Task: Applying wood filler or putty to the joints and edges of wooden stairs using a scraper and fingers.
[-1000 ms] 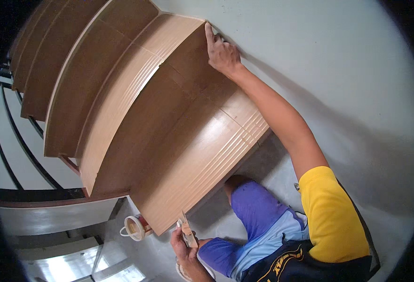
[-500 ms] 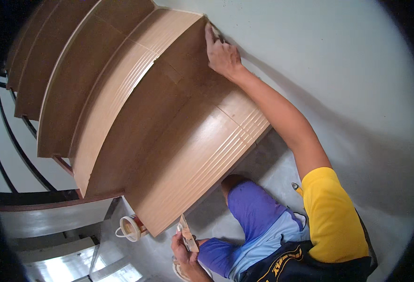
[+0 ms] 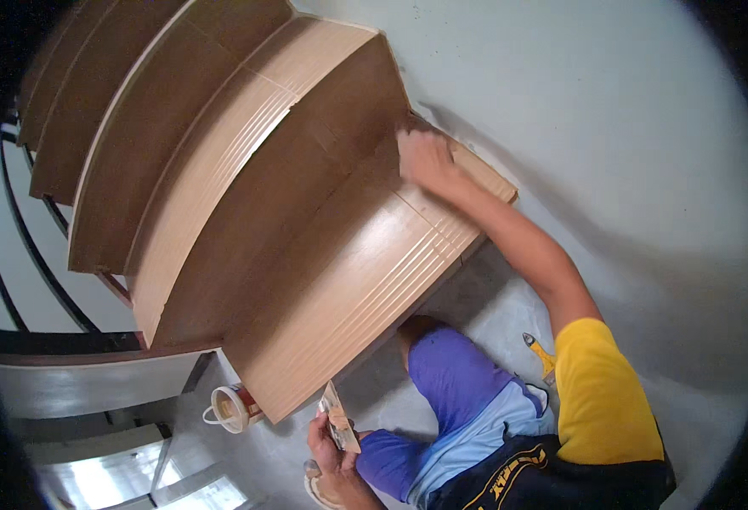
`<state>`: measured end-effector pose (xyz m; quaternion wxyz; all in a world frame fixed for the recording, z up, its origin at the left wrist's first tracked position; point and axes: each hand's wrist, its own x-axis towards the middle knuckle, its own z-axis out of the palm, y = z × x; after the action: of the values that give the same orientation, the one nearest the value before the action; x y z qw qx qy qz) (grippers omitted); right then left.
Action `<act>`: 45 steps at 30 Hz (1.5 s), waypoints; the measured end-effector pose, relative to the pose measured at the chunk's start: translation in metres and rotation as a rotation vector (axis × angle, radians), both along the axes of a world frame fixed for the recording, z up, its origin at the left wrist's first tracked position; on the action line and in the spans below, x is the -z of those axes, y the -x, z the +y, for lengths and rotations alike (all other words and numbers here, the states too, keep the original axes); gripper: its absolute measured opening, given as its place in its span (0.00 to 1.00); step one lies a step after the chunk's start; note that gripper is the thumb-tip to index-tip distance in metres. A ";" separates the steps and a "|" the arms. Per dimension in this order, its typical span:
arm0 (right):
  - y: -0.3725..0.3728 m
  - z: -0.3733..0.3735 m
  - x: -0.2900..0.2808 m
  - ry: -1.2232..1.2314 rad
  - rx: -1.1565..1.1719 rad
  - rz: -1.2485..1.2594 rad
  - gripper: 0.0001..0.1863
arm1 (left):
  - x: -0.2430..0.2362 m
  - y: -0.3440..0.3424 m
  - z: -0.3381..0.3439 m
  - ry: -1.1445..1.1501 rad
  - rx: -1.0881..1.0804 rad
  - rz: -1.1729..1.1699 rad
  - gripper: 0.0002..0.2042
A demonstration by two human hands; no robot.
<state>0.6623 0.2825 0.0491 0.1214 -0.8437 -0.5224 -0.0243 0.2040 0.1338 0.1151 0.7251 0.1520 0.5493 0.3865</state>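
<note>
Stair steps (image 3: pixel 331 289) with a wood-look surface lie beneath and to the left of the right hand (image 3: pixel 429 161), climbing away up-left of it. In the last 1 second, that hand has left the wall-side corner of the upper step (image 3: pixel 306 55) and dropped nearer the body, above the lower step beside the wall (image 3: pixel 629 153). That corner is now uncovered, up-left of the hand, so the fingertip contact there appears to be over.

Motion blurs the right hand: its fingers look partly curled, but I cannot tell whether they are spread or pressed together, or whether they touch the step. The left hand (image 3: pixel 330 450), well apart from it and near the knee, pinches a flat blade (image 3: pixel 340 421) smeared with tan paste between thumb and fingers.

Up-left of the left hand, 1 white-rimmed bucket (image 3: pixel 251 406) rests near the step's end. Below the right hand, past the forearm, 1 yellow-handled tool (image 3: pixel 540 353) lies on the floor (image 3: pixel 484 297).
</note>
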 end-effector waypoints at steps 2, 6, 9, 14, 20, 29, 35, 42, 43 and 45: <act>0.053 -0.038 -0.017 -0.116 -0.190 0.382 0.28 | -0.005 -0.008 0.001 0.055 -0.038 0.043 0.09; 0.149 -0.156 -0.056 -0.186 -0.917 1.063 0.38 | 0.008 -0.022 0.003 0.026 0.136 -0.060 0.10; 0.176 -0.194 -0.073 -0.066 -1.104 1.102 0.39 | -0.006 -0.053 -0.001 0.090 0.107 -0.077 0.10; 0.175 -0.210 -0.076 -0.169 -1.099 0.663 0.36 | 0.005 -0.029 -0.002 0.099 0.231 -0.432 0.11; 0.158 -0.202 -0.067 -0.194 -0.835 0.517 0.30 | -0.002 -0.020 0.001 -0.167 0.276 -0.164 0.15; 0.137 -0.172 -0.093 -0.250 -0.731 0.705 0.23 | 0.009 -0.058 0.044 -0.300 0.303 -0.024 0.12; 0.163 -0.158 -0.088 -0.115 -0.811 0.866 0.27 | 0.025 -0.064 0.064 -0.375 0.409 -0.068 0.15; 0.156 -0.142 -0.062 -0.092 -0.794 0.790 0.20 | 0.048 -0.079 0.077 -0.352 0.451 -0.008 0.14; 0.152 -0.138 -0.058 -0.118 -0.815 0.866 0.18 | 0.055 -0.077 0.080 -0.353 0.431 0.054 0.13; 0.137 -0.124 -0.052 -0.118 -0.803 0.842 0.15 | 0.078 -0.062 0.095 -0.325 0.309 0.096 0.11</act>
<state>0.5250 0.1587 0.1006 0.3649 -0.5084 -0.7057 0.3322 0.2661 0.2283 0.0373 0.7149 0.3674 0.4836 0.3465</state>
